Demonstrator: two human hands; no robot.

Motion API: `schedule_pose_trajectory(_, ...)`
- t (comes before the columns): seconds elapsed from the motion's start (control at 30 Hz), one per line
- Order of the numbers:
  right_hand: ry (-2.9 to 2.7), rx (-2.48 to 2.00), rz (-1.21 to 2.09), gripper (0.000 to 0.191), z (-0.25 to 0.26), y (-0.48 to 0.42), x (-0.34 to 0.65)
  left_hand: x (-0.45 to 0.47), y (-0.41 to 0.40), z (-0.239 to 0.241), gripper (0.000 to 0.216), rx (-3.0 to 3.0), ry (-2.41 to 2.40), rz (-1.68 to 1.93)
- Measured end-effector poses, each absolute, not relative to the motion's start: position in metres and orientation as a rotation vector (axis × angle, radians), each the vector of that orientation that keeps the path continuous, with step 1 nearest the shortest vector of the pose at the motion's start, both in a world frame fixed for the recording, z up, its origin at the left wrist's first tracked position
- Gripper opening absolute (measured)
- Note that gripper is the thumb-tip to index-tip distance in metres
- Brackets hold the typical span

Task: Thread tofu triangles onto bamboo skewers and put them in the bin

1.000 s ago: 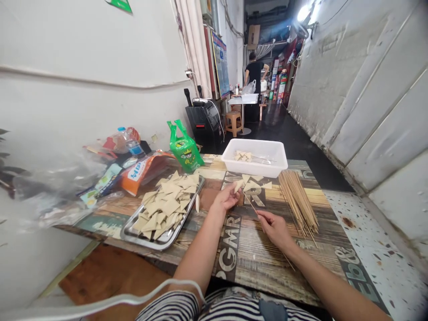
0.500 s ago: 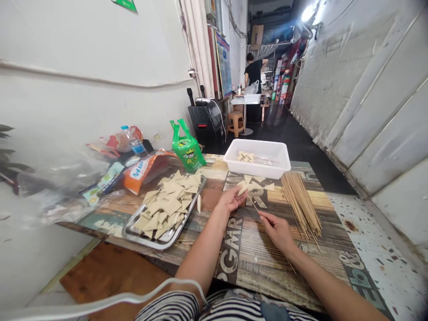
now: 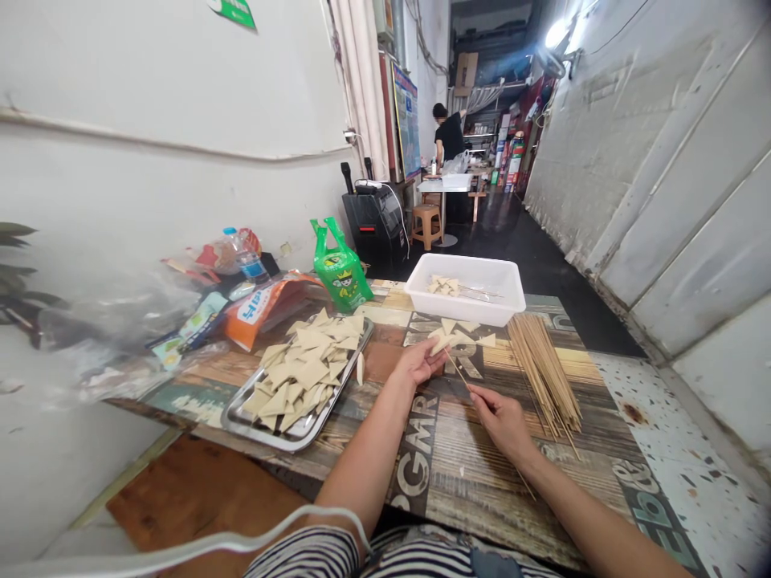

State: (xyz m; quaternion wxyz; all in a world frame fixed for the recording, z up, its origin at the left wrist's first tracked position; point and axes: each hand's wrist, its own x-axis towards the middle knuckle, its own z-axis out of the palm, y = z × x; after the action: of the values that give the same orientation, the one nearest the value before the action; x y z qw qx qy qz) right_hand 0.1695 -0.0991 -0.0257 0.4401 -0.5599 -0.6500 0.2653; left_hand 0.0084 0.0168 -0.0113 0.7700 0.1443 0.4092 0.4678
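My left hand (image 3: 420, 364) is closed on a flat, pale triangular piece, like sliced tofu (image 3: 439, 343), above the table. In my right hand (image 3: 497, 413) is a thin bamboo skewer (image 3: 458, 369); its tip meets the piece at my left fingers, though I cannot tell how deep it goes. Several loose triangles (image 3: 487, 340) lie just beyond my left hand. A metal tray (image 3: 313, 433) at the left is heaped with more of them. To the right lies a bundle of bamboo skewers (image 3: 545, 373). The white plastic bin (image 3: 463, 310) behind holds skewered pieces.
A green bag (image 3: 343, 277), an orange packet (image 3: 265, 309), a water bottle (image 3: 246, 257) and clear plastic stand at the left by the wall. A white cable (image 3: 241, 539) crosses in front of me. Far back, a person in black (image 3: 450, 136) leans over a table.
My hands keep nearly the same pose on the piece and the skewer. The view has shifted slightly, and the person at the back has leaned further to the left.
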Motion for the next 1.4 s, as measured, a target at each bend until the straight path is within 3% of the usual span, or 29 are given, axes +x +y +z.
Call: schedule_pose_trajectory(1.4, -1.656, -1.431, 0.59, 0.031, -0.033, -0.094, 0.172, 0.018, 0.008, -0.011, 0.01, 0.478, 0.849, 0.922)
